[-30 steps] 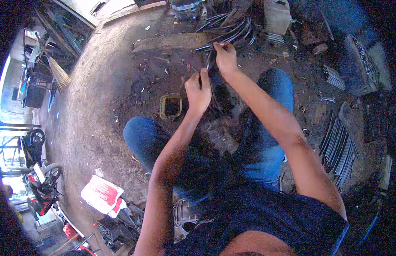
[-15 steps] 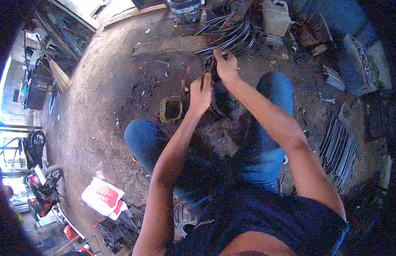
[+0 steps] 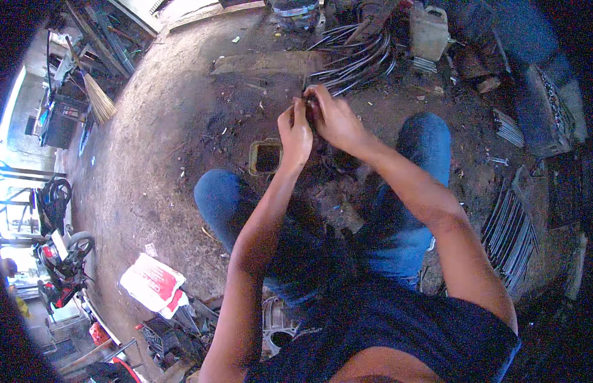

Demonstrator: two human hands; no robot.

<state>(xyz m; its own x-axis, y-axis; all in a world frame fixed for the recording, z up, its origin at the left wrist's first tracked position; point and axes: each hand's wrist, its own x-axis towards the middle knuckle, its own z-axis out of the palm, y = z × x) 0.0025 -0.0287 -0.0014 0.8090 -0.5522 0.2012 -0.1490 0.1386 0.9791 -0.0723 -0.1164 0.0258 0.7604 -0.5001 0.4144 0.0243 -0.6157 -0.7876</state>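
Note:
My left hand (image 3: 296,135) and my right hand (image 3: 338,122) are close together over the ground between my knees. Both have their fingers curled inward around something dark and thin, mostly hidden by the fingers, so its kind is unclear. Just left of my left wrist sits a small square tub (image 3: 251,157) with dark contents. Beyond my fingers, a loose bundle of dark, shiny, curved cables or rods (image 3: 366,67) lies on the ground. A flat wooden plank (image 3: 264,62) is beside that bundle, on its left.
At the far right stand a pale jerrycan (image 3: 429,35) and a box (image 3: 548,115). Many thin rods (image 3: 508,233) lie right of my knee, near a wrench (image 3: 497,160). On the left are a broom (image 3: 99,101), a motorcycle (image 3: 61,262) and a white-and-red sack (image 3: 152,285).
My hands have come closer together, the right one moving down toward the left. The whole view has shifted slightly, so the surroundings appear a little farther right.

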